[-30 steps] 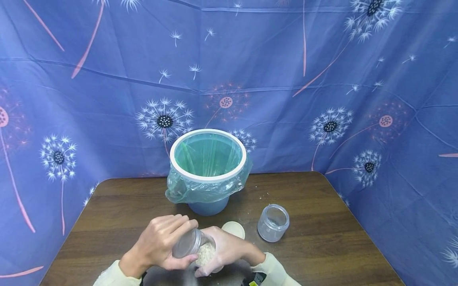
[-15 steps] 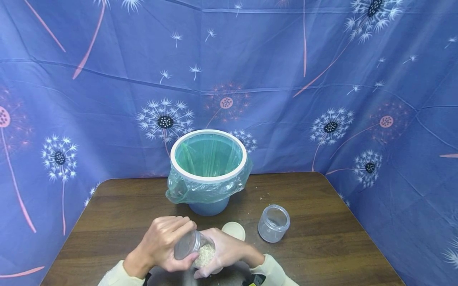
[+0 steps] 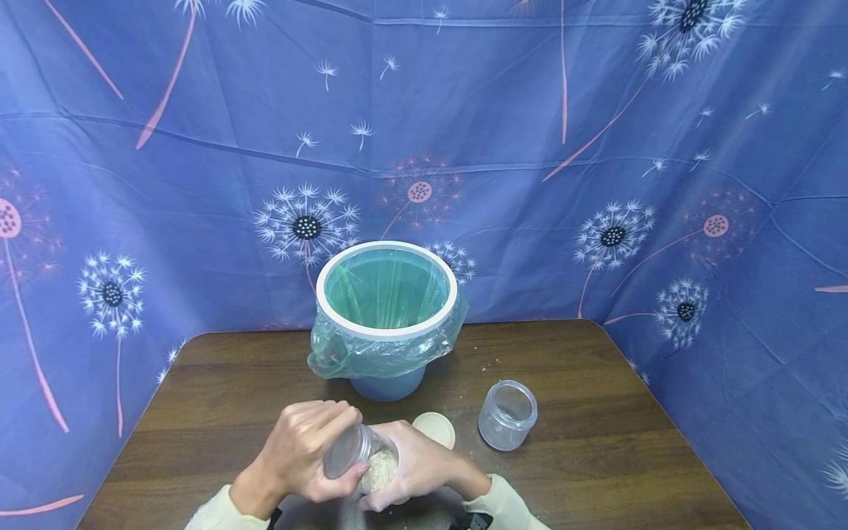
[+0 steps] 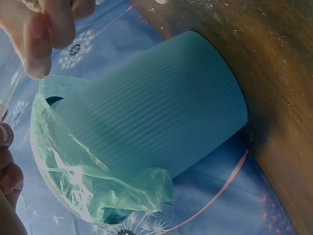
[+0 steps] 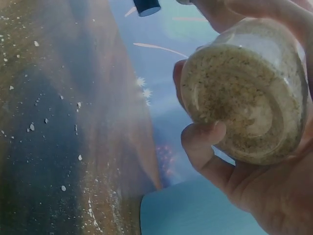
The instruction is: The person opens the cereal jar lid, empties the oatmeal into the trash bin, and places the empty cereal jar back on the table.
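Note:
Over the near part of the table, my left hand [image 3: 298, 453] grips a clear plastic jar [image 3: 339, 455] tipped sideways, its threaded mouth turned toward my right hand. My right hand [image 3: 424, 464] holds another clear jar [image 5: 239, 98], its fingers curled round the side. Pale, speckled flaky grain [image 3: 380, 471] fills the lower part of that jar. The two jars meet mouth to mouth in the head view. The right wrist view looks at the base of the grain jar. Only fingers [image 4: 36, 46] show at the left edge of the left wrist view.
Behind the hands stands a blue bin [image 3: 387, 386] with a white rim and green liner bag [image 3: 338, 353]. A round cream lid [image 3: 435, 428] lies by my right hand. An open clear jar [image 3: 507, 417] stands to the right. White crumbs dot the wooden table [image 3: 596, 442].
My left hand has shifted very slightly to the right with its tipped jar. The right hand and its grain jar stay nearly still.

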A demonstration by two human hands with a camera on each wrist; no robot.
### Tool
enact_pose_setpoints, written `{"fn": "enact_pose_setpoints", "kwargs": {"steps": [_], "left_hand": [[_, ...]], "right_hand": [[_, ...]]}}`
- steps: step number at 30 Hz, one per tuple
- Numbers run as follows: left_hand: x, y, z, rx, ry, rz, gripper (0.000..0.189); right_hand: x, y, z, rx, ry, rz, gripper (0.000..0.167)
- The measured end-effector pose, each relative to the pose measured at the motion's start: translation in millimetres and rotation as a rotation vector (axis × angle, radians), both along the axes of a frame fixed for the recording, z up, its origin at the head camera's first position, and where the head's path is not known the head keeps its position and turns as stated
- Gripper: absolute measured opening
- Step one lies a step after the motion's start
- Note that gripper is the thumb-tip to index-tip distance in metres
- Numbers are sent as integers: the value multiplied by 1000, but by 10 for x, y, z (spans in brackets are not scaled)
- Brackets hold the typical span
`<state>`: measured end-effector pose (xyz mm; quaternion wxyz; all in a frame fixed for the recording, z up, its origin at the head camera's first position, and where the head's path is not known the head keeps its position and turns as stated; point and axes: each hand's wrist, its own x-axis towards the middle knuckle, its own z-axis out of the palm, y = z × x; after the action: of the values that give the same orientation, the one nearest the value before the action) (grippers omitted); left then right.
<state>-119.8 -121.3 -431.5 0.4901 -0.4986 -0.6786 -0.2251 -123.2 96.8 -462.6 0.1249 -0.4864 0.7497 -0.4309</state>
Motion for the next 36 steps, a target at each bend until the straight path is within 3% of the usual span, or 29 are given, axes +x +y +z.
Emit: {"fn": "enact_pose_setpoints", "kwargs": {"steps": [5, 8, 12, 16, 20, 28, 36], "left_hand": [[1, 3, -28, 15, -2, 18, 47], [-4, 3, -47, 17, -3, 24, 47], [-3, -7, -86, 28, -43, 81, 47], [2, -22, -122, 40, -74, 142, 49], [9, -21, -139, 40, -78, 155, 49], [4, -6, -145, 52, -151, 240, 49], [19, -9, -147, 55, -174, 280, 49]], "right_hand": [[8, 11, -3, 4, -27, -24, 53], [11, 13, -10, -3, 28, -32, 53], [18, 6, -13, -16, 79, -102, 56], [30, -8, -16, -7, 25, -175, 60], [35, -11, -30, -8, 12, -190, 59], [45, -41, -46, 9, 115, -336, 54], [57, -70, -58, -5, 140, -376, 52]]}}
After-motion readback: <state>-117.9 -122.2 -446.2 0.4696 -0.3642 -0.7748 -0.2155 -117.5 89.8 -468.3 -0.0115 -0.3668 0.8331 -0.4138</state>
